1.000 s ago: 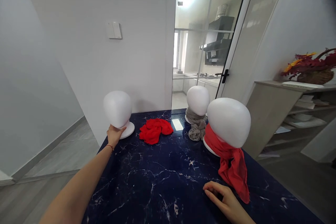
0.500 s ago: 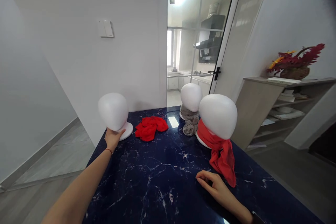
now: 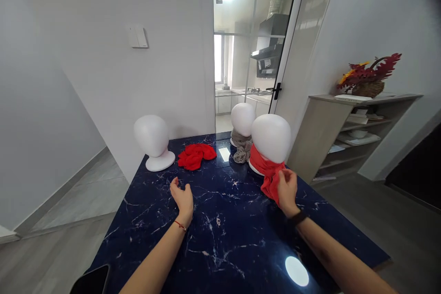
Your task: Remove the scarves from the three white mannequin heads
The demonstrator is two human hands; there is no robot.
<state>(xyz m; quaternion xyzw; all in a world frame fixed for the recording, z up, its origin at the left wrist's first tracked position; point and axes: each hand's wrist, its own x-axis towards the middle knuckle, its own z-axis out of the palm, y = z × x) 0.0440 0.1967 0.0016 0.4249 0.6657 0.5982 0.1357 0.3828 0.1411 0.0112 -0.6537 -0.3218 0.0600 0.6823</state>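
My right hand (image 3: 288, 189) is at the knot of a coral-red scarf (image 3: 262, 161), its fingers curled closed on the cloth; the hand hides part of the hanging tail. That scarf is tied around the neck of a white mannequin head (image 3: 272, 137). My left hand (image 3: 182, 196) is over the table, holding nothing, with thumb and fingers apart. Beyond it, a bare white mannequin head (image 3: 151, 135) stands upright on its round base at the table's back left. Beside this head lies a crumpled bright red scarf (image 3: 196, 155).
A smaller-looking white head (image 3: 243, 118) with a grey scarf (image 3: 242, 151) stands at the back. The dark blue marbled table (image 3: 206, 234) meets the wall and a glass door (image 3: 248, 55). A black phone-like object (image 3: 91, 280) is at front left; a shelf unit (image 3: 330, 133) stands right.
My left hand has let go of the bare head's base and drawn back toward me. My right hand has risen from the table to the coral-red scarf. The view has shifted slightly.
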